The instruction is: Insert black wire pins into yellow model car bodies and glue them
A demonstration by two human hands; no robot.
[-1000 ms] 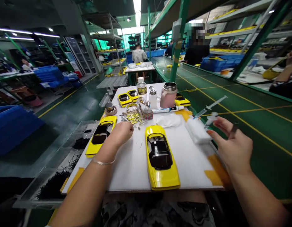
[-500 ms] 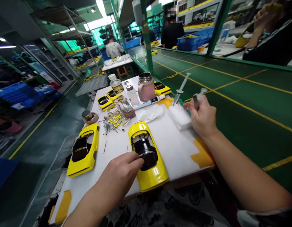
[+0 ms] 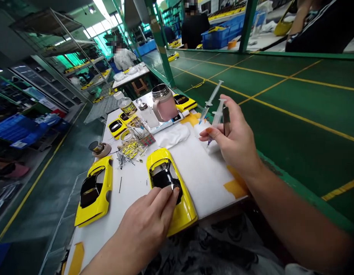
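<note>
A yellow toy car body [image 3: 168, 182] with a black cabin insert lies in the middle of the white work board [image 3: 199, 172]. My left hand [image 3: 149, 225] rests on it, fingertips pressed on the black insert near its rear. My right hand [image 3: 232, 139] is raised above the board's right side and holds a small syringe [image 3: 216, 118], tip pointing down-left. A second syringe [image 3: 209, 102] stands tilted in a white foam block [image 3: 204, 133] just behind it. Another yellow car body [image 3: 93, 191] lies at the left.
At the board's far end stand a pink mug [image 3: 164, 105], a clear bottle [image 3: 125, 104], a white marker pen [image 3: 168, 123], a heap of small metal parts [image 3: 131, 149] and more yellow car bodies [image 3: 117, 126]. A green conveyor [image 3: 280, 99] runs along the right. Other people work farther off.
My right hand has taken a syringe off the foam block and lifted it toward the car. My left hand left the small parts and settled on the car's black insert.
</note>
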